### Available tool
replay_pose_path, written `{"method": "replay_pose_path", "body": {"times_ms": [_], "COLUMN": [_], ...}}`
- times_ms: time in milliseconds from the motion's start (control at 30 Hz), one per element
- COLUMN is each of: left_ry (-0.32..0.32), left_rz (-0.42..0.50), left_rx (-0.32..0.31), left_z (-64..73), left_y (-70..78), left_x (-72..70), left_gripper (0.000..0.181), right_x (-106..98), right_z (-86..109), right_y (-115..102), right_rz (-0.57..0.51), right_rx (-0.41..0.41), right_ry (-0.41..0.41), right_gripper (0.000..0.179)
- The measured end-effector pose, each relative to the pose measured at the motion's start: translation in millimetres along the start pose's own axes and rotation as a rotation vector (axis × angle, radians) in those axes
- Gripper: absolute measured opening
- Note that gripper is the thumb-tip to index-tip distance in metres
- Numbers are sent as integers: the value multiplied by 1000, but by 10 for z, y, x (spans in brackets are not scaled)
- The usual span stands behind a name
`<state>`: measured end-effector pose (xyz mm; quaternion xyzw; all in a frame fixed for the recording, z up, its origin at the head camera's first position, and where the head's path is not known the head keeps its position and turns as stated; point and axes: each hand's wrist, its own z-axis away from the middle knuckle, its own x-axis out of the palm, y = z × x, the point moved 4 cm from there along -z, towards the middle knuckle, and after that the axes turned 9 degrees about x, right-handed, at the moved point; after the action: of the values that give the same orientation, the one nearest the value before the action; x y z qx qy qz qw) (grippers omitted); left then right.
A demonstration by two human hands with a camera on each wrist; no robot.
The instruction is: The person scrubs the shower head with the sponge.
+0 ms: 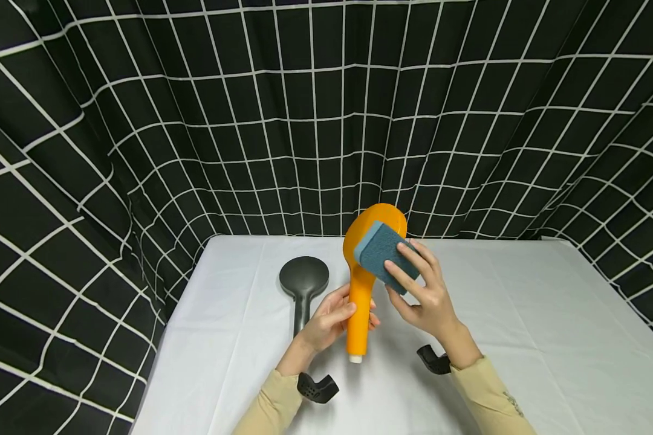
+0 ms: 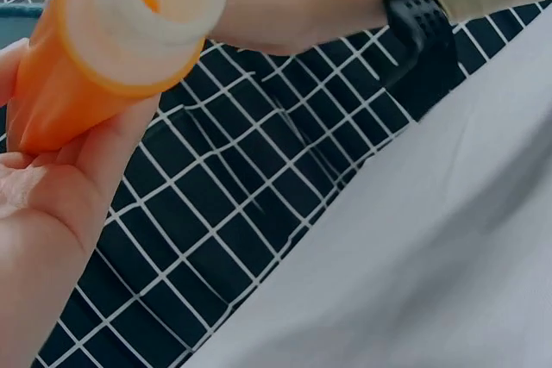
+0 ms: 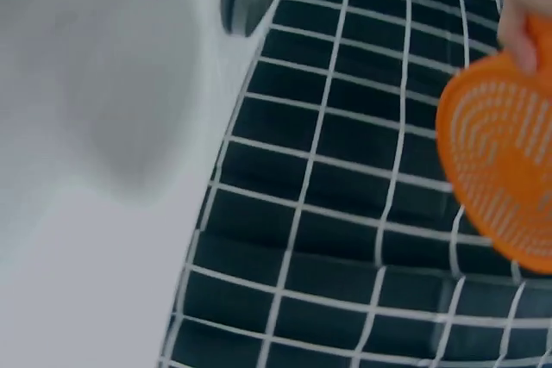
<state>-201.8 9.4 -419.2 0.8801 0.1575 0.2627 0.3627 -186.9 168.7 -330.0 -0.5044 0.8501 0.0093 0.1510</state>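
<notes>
Left hand (image 1: 329, 323) gripped the handle of the orange shower head (image 1: 361, 290), held raised above the white table (image 1: 549, 314), right hand (image 1: 427, 297) gripped the blue sponge (image 1: 380, 252) over the orange head's smooth back; gray shower head (image 1: 303, 277) lay on the table, to its left.

Orange shower head (image 1: 360, 296) in left hand (image 1: 329, 320), handle down; blue sponge (image 1: 383, 251) in right hand (image 1: 428, 296), at shower head's back.

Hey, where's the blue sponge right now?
In the head view, the blue sponge is just right of centre, gripped by the right hand and overlapping the broad end of the orange shower head.
</notes>
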Motion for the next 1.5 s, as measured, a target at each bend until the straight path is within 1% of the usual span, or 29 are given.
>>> {"method": "replay_pose_path", "body": {"times_ms": [33, 67, 100, 133, 200, 300, 333, 367, 400, 433, 467, 533, 600, 667, 733, 833, 933, 1000, 1067, 1133, 1167, 1233, 1333, 1400, 1467, 1500], "left_ry": [-4, -10, -17, -28, -59, -106, -118, -125, -125, -119, -111, -88, -60, -46, -54, -102, -148, -156, -141, -119, -109, -79, -39, -17, -18, -21], "left_rz": [-7, -10, -10, -8, -10, -27, -39, -61, -84, -113, -148, -201, -248, -298, -351, -436, -449, -454, -463, -479, -489, -500, -531, -559, -613, -655], "left_rx": [-7, -15, -26, -38, -59, -78, -76, -71, -63, -51, -37, -6, 8, 11, 3, -25, -57, -62, -51, -28, -6, 29, 73, 76, 54, 38], "left_z": [6, 15, 25, 35, 47, 49, 43, 35, 27, 20, 14, -4, -16, -19, -12, 16, 45, 51, 51, 42, 32, 18, 5, 9, 24, 32], "left_y": [-10, -22, -35, -48, -71, -89, -92, -92, -85, -79, -70, -41, -8, 20, 35, 51, 40, 39, 43, 56, 70, 94, 136, 155, 154, 149], "left_x": [-3, -5, -7, -6, -1, 15, 22, 26, 28, 23, 15, -4, -42, -84, -130, -158, -151, -147, -158, -176, -182, -202, -230, -247, -257, -260], "left_gripper": [31, 31, 32, 33, 35, 40, 41, 42, 44, 47, 49, 54, 59, 62, 64, 66, 67, 66, 66, 66, 65, 66, 67, 68, 68, 68], "right_x": [-3, -19, -44, -75, -137, -229, -254, -276, -294, -307, -315, -314, -303, -294, -301, -329, -359, -369, -371, -367, -360, -333, -268, -234, -229, -238], "right_z": [5, -7, -31, -62, -132, -185, -186, -180, -170, -154, -130, -59, 34, 115, 150, 78, -72, -155, -184, -143, -98, 28, 224, 285, 269, 235], "right_y": [9, 28, 55, 90, 174, 321, 355, 376, 385, 383, 370, 330, 288, 267, 269, 312, 361, 374, 377, 365, 356, 336, 302, 298, 313, 326], "right_rz": [-3, -6, -15, -25, -46, -79, -84, -88, -92, -93, -94, -110, -130, -150, -143, -126, -117, -122, -127, -122, -124, -139, -176, -198, -193, -182], "right_rx": [1, 29, 79, 148, 336, 654, 738, 798, 828, 837, 828, 774, 730, 720, 728, 749, 746, 748, 753, 764, 773, 784, 797, 808, 819, 822], "right_ry": [11, 29, 55, 74, 83, 39, 19, 5, -2, -4, -1, 15, 26, 21, 6, -27, -60, -74, -75, -58, -49, -36, -54, -63, -62, -53], "right_gripper": [29, 30, 32, 33, 36, 39, 40, 40, 40, 40, 40, 39, 39, 40, 40, 38, 36, 35, 36, 37, 37, 39, 41, 41, 42, 42]}}
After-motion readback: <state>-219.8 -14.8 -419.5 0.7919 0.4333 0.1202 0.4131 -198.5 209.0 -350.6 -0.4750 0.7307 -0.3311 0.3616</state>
